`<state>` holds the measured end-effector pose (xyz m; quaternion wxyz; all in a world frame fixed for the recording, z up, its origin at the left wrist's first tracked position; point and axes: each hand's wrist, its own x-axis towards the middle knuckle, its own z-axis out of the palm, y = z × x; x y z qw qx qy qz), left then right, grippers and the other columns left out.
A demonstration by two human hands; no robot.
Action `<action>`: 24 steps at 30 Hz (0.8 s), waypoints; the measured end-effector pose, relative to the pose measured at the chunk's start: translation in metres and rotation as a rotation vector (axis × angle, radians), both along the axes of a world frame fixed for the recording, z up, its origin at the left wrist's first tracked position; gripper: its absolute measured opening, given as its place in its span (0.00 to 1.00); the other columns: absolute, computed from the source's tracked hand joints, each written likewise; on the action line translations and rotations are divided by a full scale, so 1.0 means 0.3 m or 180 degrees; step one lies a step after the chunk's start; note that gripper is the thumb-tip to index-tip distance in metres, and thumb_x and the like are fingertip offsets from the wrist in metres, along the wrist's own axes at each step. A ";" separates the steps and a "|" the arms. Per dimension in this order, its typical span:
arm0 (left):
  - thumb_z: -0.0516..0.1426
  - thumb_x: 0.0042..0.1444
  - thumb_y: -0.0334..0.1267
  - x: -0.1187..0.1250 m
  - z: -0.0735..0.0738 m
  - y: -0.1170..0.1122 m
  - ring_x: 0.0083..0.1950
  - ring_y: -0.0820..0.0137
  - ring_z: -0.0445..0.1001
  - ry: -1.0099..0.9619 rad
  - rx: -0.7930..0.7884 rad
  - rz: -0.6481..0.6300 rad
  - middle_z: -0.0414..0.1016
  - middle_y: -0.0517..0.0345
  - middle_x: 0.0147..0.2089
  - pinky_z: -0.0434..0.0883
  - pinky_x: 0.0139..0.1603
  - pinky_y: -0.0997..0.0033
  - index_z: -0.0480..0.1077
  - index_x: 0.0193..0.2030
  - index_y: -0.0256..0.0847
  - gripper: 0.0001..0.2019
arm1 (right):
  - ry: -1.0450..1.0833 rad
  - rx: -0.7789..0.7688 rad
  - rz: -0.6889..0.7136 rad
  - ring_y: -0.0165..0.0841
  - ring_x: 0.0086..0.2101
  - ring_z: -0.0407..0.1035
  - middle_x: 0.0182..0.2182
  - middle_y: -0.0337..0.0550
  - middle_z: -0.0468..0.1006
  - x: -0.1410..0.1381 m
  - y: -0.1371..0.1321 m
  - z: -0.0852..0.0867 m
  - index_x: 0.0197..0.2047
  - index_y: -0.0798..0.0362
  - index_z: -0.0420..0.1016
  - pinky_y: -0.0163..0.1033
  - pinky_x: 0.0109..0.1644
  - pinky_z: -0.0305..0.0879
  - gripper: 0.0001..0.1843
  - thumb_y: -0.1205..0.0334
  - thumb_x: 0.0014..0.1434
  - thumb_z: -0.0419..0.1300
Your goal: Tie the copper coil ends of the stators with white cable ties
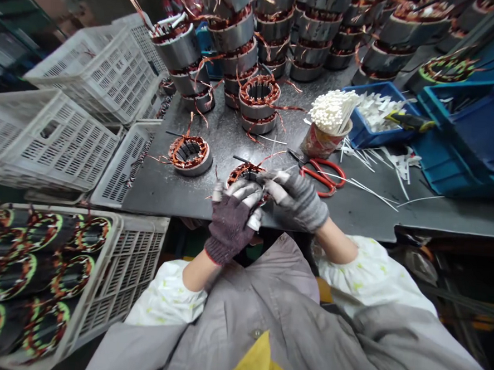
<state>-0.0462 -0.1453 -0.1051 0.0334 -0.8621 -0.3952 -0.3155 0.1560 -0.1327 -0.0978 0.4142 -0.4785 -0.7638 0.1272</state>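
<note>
A motor stator (243, 172) with copper windings lies at the table's front edge, largely hidden by my hands. My left hand (234, 220), in a dark purple glove with whitish fingertips, curls over its near side and grips it. My right hand (298, 199), in a grey glove, has its fingers pressed together at the stator's right side, by the winding leads. What lies between those fingertips is too small to make out. Red-handled scissors (325, 176) lie just beyond my right hand. Another stator (190, 155) sits to the left, with loose copper leads.
Stacked stators (258, 102) stand at the back. A cup of white sticks or tubes (328, 123) stands behind the scissors, beside a blue bin (377, 112) of white pieces. Loose white strips (372, 187) lie to the right. Plastic crates (45, 133) line the left, one crate (113, 277) holding several stators.
</note>
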 end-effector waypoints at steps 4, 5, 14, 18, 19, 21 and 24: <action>0.55 0.61 0.36 -0.109 0.027 0.047 0.63 0.53 0.72 0.0376 0.0237 0.0039 0.78 0.51 0.58 0.59 0.68 0.38 0.73 0.58 0.49 0.18 | 0.0083 -0.0314 0.0170 0.42 0.48 0.76 0.51 0.48 0.81 -0.013 -0.057 -0.023 0.58 0.47 0.78 0.48 0.54 0.72 0.19 0.56 0.68 0.55; 0.56 0.60 0.37 -0.125 0.034 0.066 0.59 0.52 0.73 0.0538 0.0223 0.0009 0.79 0.50 0.56 0.64 0.63 0.40 0.74 0.56 0.49 0.17 | 0.0082 -0.0413 0.0172 0.42 0.47 0.76 0.51 0.48 0.81 -0.023 -0.055 -0.027 0.54 0.48 0.80 0.47 0.53 0.72 0.17 0.56 0.68 0.55; 0.58 0.58 0.35 -0.128 0.089 0.122 0.65 0.53 0.70 0.0677 0.0325 -0.0967 0.80 0.54 0.56 0.58 0.70 0.37 0.74 0.51 0.48 0.14 | 0.0429 -0.0889 0.0893 0.37 0.47 0.76 0.46 0.47 0.81 0.003 0.070 -0.012 0.40 0.53 0.80 0.44 0.54 0.71 0.10 0.60 0.66 0.58; 0.56 0.63 0.33 -0.150 0.074 0.137 0.64 0.60 0.72 0.0405 0.0038 -0.1328 0.80 0.54 0.55 0.64 0.67 0.50 0.72 0.55 0.47 0.15 | 0.1131 -0.0872 0.1468 0.38 0.52 0.75 0.51 0.49 0.81 0.088 0.062 -0.028 0.48 0.53 0.80 0.46 0.59 0.71 0.14 0.53 0.64 0.64; 0.56 0.64 0.33 -0.149 0.065 0.140 0.62 0.61 0.73 0.0393 0.0054 -0.1326 0.81 0.54 0.54 0.66 0.65 0.53 0.72 0.55 0.46 0.14 | 0.1271 -0.0844 0.1305 0.39 0.51 0.76 0.49 0.49 0.82 0.124 0.058 -0.034 0.46 0.53 0.80 0.46 0.57 0.73 0.16 0.51 0.61 0.66; 0.55 0.65 0.33 -0.132 0.046 0.133 0.60 0.59 0.75 0.0408 0.0238 -0.1166 0.81 0.52 0.53 0.68 0.60 0.54 0.72 0.55 0.44 0.13 | 0.1568 -0.0640 0.0376 0.40 0.43 0.78 0.41 0.48 0.83 0.216 0.063 -0.041 0.40 0.54 0.81 0.46 0.50 0.76 0.17 0.48 0.58 0.68; 0.56 0.65 0.34 -0.076 0.027 0.092 0.55 0.56 0.76 0.0459 0.0673 -0.0671 0.81 0.48 0.52 0.67 0.55 0.53 0.73 0.53 0.42 0.11 | 0.1934 -0.0152 -0.1211 0.39 0.37 0.77 0.34 0.47 0.82 0.372 0.125 -0.025 0.37 0.53 0.78 0.49 0.48 0.76 0.18 0.47 0.63 0.60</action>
